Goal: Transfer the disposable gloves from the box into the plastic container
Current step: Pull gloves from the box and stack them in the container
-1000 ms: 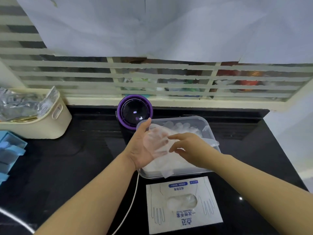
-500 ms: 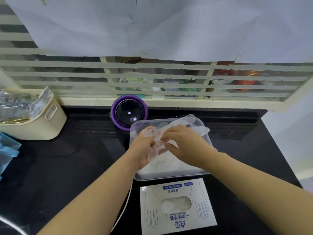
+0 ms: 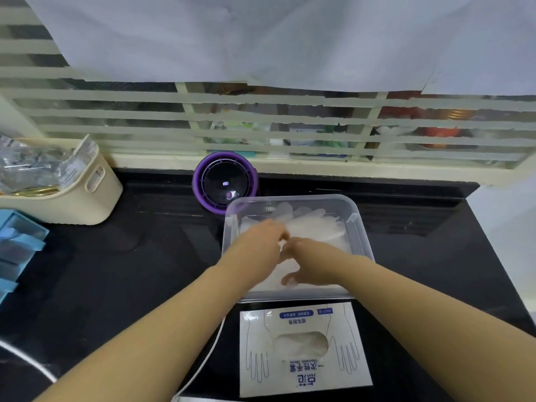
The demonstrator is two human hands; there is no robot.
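Both hands are down inside the clear plastic container [image 3: 364, 236], very close together. The left hand [image 3: 258, 245] has its back up and its fingers bent down onto the pile of thin see-through gloves [image 3: 319, 227]. The right hand [image 3: 311, 264] is just to the right of it, also on the gloves, with its thumb stuck out toward the person. The picture is blurry here, so I cannot tell if either grip is pinching a glove or only pressing on the pile. The gloves fill the container under the grip and spread past it to the far wall. On the near side of the grip, toward the person, the flat white box [image 3: 304, 369] lies on the black bench [image 3: 130, 271], right next to the near wall of the container. More gloves show through the oval hole in the top of the box. Past the grip and a little to the left, a round purple gadget [image 3: 225, 182] sits by the far corner of the container. A white cord [image 3: 203, 364] runs along the bench by the left arm. Far to the left of the grip stand a cream basket [image 3: 87, 198] with shiny packets and a blue rack [image 3: 17, 250].
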